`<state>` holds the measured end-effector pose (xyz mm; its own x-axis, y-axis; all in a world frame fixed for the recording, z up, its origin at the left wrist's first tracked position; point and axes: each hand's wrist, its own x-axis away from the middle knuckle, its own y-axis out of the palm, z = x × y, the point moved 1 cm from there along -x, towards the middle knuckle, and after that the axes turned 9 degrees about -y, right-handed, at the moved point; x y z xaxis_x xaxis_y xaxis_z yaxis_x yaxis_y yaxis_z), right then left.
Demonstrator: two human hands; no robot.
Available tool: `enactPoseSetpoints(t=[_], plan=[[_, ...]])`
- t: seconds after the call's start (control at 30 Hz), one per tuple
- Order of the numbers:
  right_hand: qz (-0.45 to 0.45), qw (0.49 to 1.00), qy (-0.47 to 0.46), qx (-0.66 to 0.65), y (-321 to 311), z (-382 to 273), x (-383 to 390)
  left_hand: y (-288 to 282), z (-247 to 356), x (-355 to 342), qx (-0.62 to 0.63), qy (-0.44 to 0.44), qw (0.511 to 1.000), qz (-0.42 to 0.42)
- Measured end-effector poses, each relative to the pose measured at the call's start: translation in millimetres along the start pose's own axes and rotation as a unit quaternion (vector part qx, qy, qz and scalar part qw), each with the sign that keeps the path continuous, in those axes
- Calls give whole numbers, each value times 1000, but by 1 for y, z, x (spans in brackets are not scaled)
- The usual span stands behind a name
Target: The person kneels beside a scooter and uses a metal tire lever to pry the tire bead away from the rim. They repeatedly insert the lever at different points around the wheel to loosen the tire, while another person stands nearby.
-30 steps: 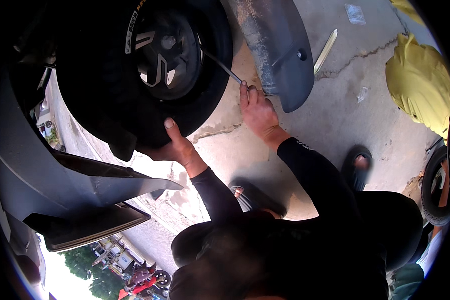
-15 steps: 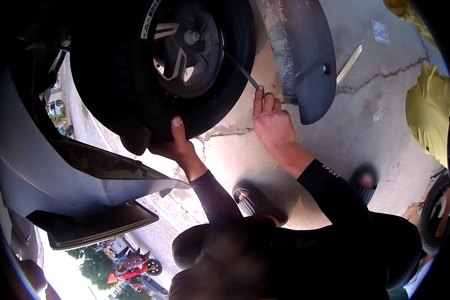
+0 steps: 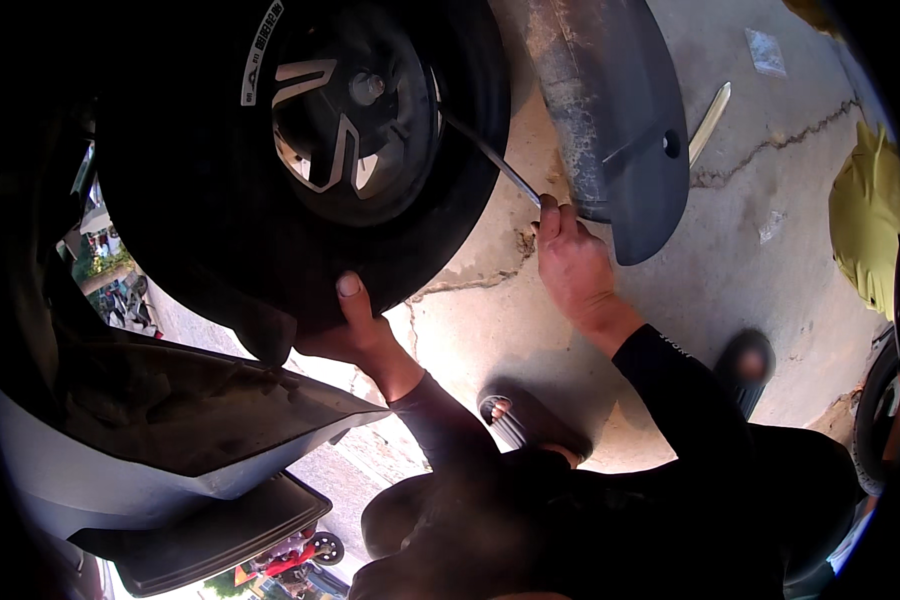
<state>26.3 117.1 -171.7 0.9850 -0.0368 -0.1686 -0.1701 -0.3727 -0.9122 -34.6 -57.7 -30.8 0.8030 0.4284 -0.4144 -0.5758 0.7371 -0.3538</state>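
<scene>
A black tyre (image 3: 475, 170) on a dark wheel rim (image 3: 415, 185) fills the upper left. My left hand (image 3: 355, 335) grips the lower edge of the tyre, thumb lying on the sidewall and fingers hidden behind it. In my right hand (image 3: 577, 265) is the end of a slim metal tyre lever (image 3: 505, 165), fingers closed round it. The lever slants up and left across the sidewall, and its far end meets the rim's edge by the tyre. Shadow hides exactly how the tip sits there.
A dusty dark mudguard (image 3: 620, 130) stands just right of my right hand. Silver-grey bodywork (image 3: 170, 480) juts in at lower left. On the cracked concrete lie a pale strip (image 3: 710, 122) and a clear plastic bag (image 3: 766, 52). Yellow cloth (image 3: 865, 225) shows at the right edge.
My right hand has shifted right and slightly down, and more of the lever shows. My left hand keeps its hold on the tyre. The whole view has shifted a little.
</scene>
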Motion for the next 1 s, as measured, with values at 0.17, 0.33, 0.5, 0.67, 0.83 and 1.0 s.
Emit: enactPoseSetpoints(t=[0.17, 0.33, 0.5, 0.67, 0.83, 1.0], plan=[[13, 999, 30, -35, 12, 6, 1, 0, -5, 0, -1, 19, 1000, 6], [32, 997, 31, -65, 16, 5, 0, -4, -10, -2, -15, 40, 999, -1], [48, 994, 47, -90, 34, 7, 2, 0, -11, 0, -21, 41, 999, -19], [30, 995, 51, -81, 34, 9, 0, 0, -21, 2, -61, 70, 996, -9], [-33, 999, 27, -16, -4, -16, -4, -11, -2, -5, -32, 22, 999, -6], [-96, 994, -35, 40, -77, -13, -35, -1, 26, -15, -41, 13, 999, 1]])
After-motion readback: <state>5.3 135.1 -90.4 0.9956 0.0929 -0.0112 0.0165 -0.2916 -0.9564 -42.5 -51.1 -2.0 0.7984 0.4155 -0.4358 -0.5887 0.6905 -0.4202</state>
